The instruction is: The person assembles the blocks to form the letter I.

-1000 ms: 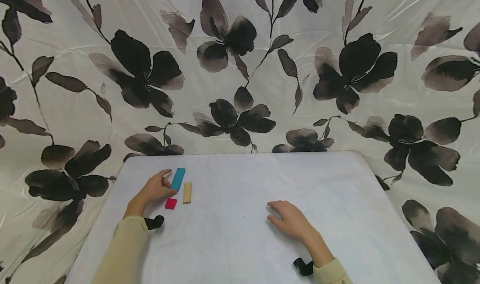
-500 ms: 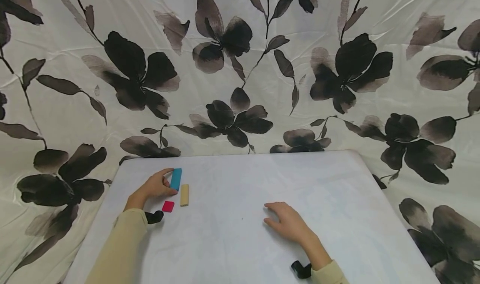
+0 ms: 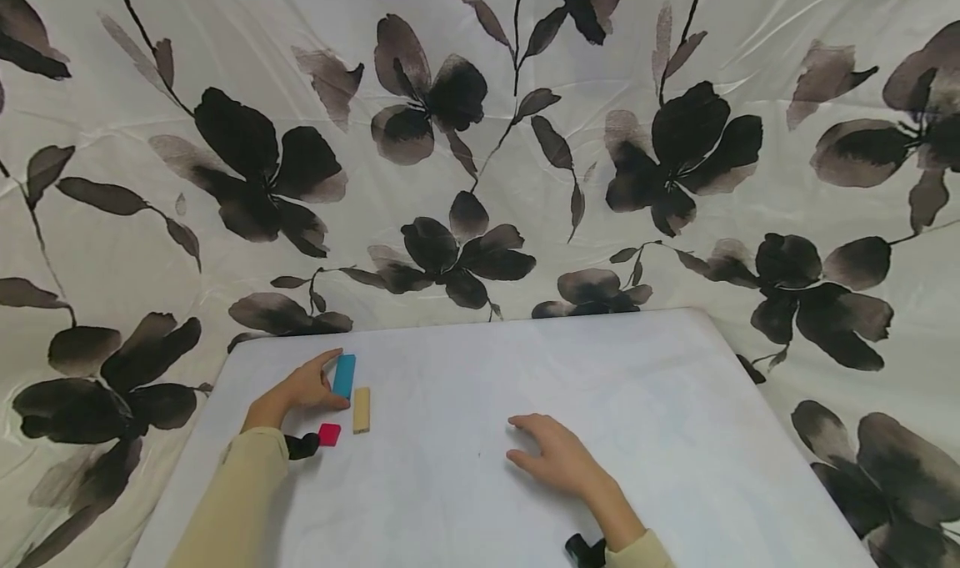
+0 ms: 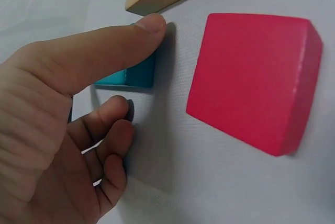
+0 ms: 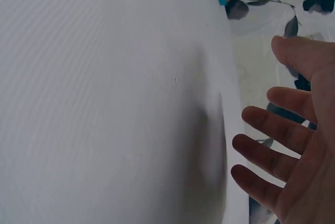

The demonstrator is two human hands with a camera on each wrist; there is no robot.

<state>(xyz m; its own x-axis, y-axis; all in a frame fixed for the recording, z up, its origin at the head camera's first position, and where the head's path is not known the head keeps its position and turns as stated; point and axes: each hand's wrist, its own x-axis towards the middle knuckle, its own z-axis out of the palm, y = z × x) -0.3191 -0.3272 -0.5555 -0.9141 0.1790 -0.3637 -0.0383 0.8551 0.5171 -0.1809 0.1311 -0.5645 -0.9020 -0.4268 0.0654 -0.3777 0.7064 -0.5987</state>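
Note:
In the head view my left hand (image 3: 306, 386) spans the blue block (image 3: 344, 376), thumb at its near end and index finger at its far end. The left wrist view shows the thumb passing over the blue block (image 4: 140, 75); the index finger is hidden there and the other fingers curl loosely. A plain wooden block (image 3: 362, 410) lies just right of the blue one. Closer to the wrist sits a red square block (image 3: 329, 434), untouched. My right hand (image 3: 555, 455) hovers over the table with fingers spread, holding nothing.
A white-covered table (image 3: 450, 501) carries the blocks at its far left. Behind it hangs a white cloth (image 3: 547, 243) with dark flowers. Black wrist-worn devices show at the left wrist (image 3: 302, 446) and right wrist (image 3: 585, 550).
My left index finger has come to the blue block's far end. The block has turned slightly and shifted a little away from the red one. My right hand keeps its spread pose.

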